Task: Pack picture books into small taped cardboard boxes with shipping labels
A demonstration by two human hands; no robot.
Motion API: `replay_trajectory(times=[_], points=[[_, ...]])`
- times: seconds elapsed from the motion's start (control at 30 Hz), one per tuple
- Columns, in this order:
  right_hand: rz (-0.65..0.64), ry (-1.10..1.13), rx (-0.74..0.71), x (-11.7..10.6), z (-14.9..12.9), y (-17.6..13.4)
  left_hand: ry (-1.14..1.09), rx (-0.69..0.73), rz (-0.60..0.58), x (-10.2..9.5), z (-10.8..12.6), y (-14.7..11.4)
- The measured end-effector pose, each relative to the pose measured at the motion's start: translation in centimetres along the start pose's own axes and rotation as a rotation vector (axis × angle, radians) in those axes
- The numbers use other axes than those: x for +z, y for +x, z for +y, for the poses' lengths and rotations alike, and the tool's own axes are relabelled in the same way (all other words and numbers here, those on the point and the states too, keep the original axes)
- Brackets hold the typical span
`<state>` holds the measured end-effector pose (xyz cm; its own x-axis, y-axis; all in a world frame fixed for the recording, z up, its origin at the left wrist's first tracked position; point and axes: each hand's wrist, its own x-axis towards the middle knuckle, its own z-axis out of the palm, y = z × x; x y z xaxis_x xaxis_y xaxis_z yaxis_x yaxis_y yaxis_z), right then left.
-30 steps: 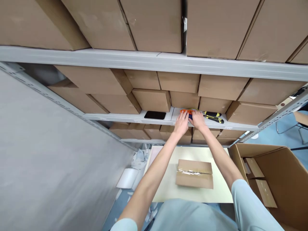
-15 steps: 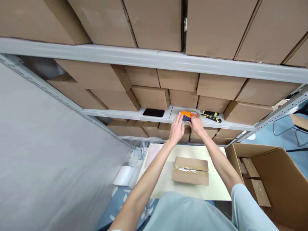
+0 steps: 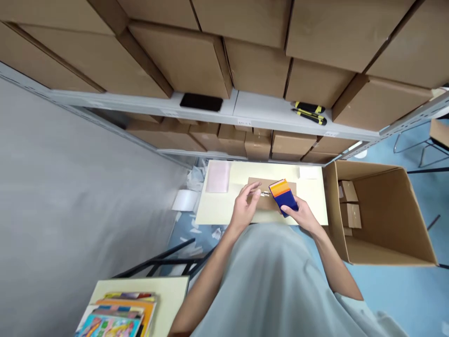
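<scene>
My right hand [image 3: 298, 213] grips an orange and dark blue tape dispenser [image 3: 285, 199], tilted over the right part of a small cardboard box [image 3: 259, 181]. The box lies on the pale yellow table [image 3: 210, 210] with shiny clear tape along its middle seam. Much of it is hidden by my hands and the dispenser. My left hand [image 3: 244, 203] is at the box's left side, thumb and fingers apart, with nothing in it; whether it touches the box I cannot tell.
Shelves of cardboard boxes [image 3: 259, 70] stand ahead, with a black phone [image 3: 201, 101] and yellow-black utility knives [image 3: 309, 112] on one ledge. A large open carton [image 3: 389, 215] holding small boxes is at right. Colourful booklets [image 3: 115, 318] lie on a table at lower left.
The tape dispenser has left the shelf and come down over the box in my right hand. My left hand has let go of it and moved down to the box. The view has tilted downward.
</scene>
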<state>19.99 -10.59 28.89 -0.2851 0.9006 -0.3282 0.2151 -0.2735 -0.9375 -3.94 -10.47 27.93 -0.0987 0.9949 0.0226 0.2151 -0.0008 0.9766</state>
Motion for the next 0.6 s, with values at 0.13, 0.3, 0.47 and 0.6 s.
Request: replay_trajectory(times=[0.13, 0.3, 0.47, 0.6], points=[[-0.044, -0.018, -0.013, 0.0, 0.4, -1.6, 0.009, -0.007, -0.101, 0.0, 1.4, -1.0], [-0.107, -0.097, -0.048, -0.4, 0.7, -2.4, 0.001, -0.012, -0.172, -0.2, 2.8, -1.6], [-0.127, -0.112, -0.044, 0.1, 1.3, -2.7, -0.024, -0.041, -0.223, -0.4, 3.5, -1.8], [-0.098, -0.098, -0.015, 0.9, 2.0, -2.7, -0.016, -0.059, -0.241, -0.7, 3.9, -1.9]])
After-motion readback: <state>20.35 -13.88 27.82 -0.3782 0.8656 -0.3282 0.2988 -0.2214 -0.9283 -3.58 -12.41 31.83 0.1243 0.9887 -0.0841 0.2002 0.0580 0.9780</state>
